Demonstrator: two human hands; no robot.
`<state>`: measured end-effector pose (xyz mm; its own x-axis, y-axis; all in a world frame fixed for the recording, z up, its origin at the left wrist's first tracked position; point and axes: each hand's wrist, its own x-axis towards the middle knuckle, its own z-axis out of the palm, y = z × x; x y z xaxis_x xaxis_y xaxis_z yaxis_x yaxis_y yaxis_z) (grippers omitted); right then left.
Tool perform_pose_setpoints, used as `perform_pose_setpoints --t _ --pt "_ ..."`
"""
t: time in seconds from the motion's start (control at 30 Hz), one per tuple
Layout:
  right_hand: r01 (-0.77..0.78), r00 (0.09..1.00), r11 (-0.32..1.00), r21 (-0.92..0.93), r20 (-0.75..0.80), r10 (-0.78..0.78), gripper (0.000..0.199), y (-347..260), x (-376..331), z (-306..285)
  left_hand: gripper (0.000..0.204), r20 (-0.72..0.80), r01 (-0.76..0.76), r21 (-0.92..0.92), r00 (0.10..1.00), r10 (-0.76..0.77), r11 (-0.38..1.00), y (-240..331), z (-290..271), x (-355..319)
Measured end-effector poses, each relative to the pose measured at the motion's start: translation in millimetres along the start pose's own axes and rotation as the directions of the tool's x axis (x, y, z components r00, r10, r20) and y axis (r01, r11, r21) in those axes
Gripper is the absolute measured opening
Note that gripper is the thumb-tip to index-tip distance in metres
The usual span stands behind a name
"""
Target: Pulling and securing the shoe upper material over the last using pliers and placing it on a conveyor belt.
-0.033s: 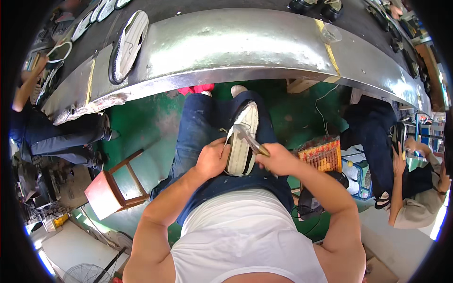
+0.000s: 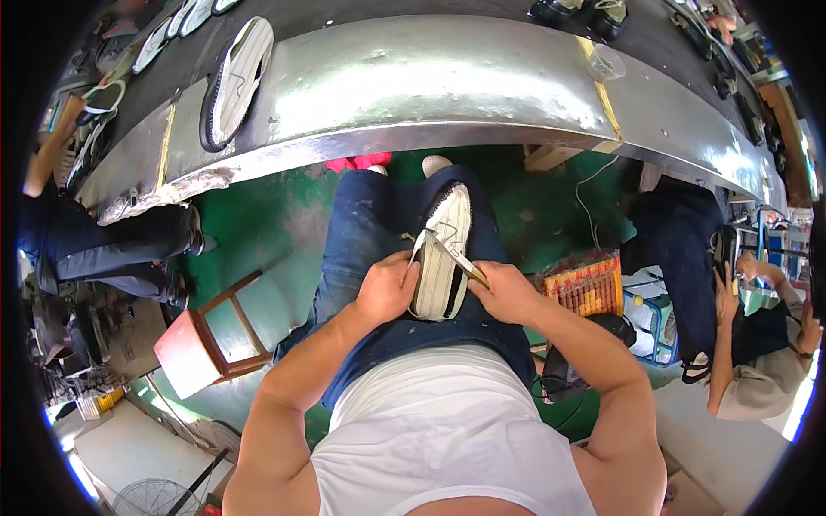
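Note:
A white shoe (image 2: 439, 279) with a dark stitched edge lies lengthwise on my lap, its pale seamed underside facing up. My left hand (image 2: 385, 286) is closed on the shoe's left edge, thumb and fingers pinching a light strip of its rim. In my right hand (image 2: 501, 291) is a slim metal tool with a yellowish handle (image 2: 463, 262). It slants up and left across the shoe, and its tip lies near the left rim, above my left fingers. The tool's exact kind is hard to make out, as my hand covers part of it.
Ahead runs a metal-edged bench (image 2: 413, 86) bearing a similar shoe (image 2: 238, 82), dark shoes (image 2: 607, 19) and a clear cup (image 2: 605, 62). A wooden stool (image 2: 211, 344) stands left, a red-and-yellow package (image 2: 585, 286) right. People work on both sides.
The tool has turned in my right hand, and its tip has shifted slightly left toward the shoe's rim. My left hand and the shoe stay nearly still.

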<state>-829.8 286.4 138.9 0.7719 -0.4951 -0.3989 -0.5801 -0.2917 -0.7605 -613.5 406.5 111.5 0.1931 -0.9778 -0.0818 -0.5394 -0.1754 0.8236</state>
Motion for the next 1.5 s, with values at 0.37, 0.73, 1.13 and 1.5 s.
perform_pose_setpoints --t 0.37,0.73,1.13,1.5 --pt "0.047 0.978 0.974 -0.222 0.208 0.001 0.03 -12 2 -42 0.021 0.004 -0.088 0.083 0.996 0.088 0.993 2 6 -3" --pt "-0.04 0.993 0.99 0.134 0.111 0.025 0.018 -4 10 -6 0.052 0.09 0.179 -0.158 0.982 -0.166 0.971 -14 4 30" --pt "0.086 0.988 0.994 -0.066 0.131 -0.077 0.03 -10 -23 -33 0.015 -0.321 -0.173 -0.065 0.936 0.144 0.983 -12 10 -5" --pt "0.093 0.985 0.909 -0.407 0.17 -0.025 0.022 -30 -9 -43 0.013 -0.294 -0.082 -0.237 0.956 0.009 0.968 -14 21 1"
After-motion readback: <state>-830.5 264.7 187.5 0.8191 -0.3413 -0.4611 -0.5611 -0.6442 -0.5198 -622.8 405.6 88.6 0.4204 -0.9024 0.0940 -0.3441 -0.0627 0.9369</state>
